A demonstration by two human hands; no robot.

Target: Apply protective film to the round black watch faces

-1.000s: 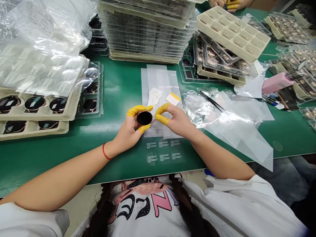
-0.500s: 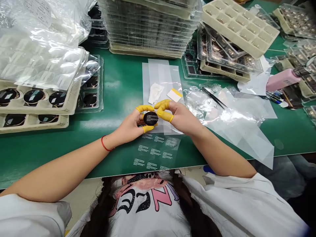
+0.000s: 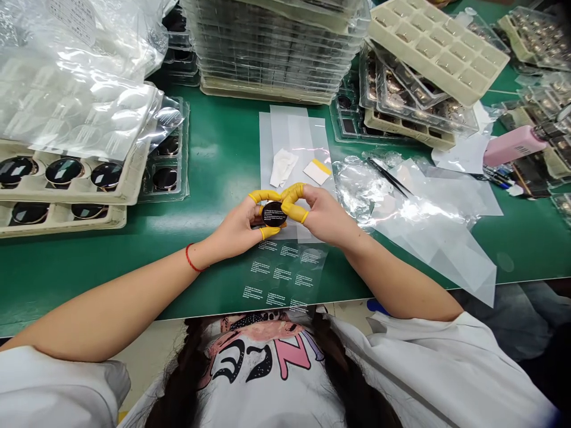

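Note:
A round black watch face (image 3: 273,214) with small white print sits in my left hand (image 3: 243,223). Yellow finger cots cover those fingers, which are wrapped around its rim, thumb below and forefinger above. My right hand (image 3: 319,215), also in yellow cots, has its thumb and forefinger closed at the face's upper right edge, covering part of it. Whether a film edge is pinched there is too small to tell. Just below the hands lies a clear sheet of printed stickers (image 3: 283,274). Under and behind them are translucent film sheets (image 3: 292,134).
Behind the hands are a crumpled white tissue (image 3: 283,167) and a white-and-yellow pad (image 3: 317,172). Black tweezers (image 3: 389,177) rest on plastic film at right. Trays of watch faces (image 3: 65,172) stand left; a tall tray stack (image 3: 272,53) rises behind. A pink bottle (image 3: 515,146) lies far right.
My right thumb and forefinger have come slightly left, onto the watch face's edge. My left hand keeps its hold. The whole view has shifted slightly.

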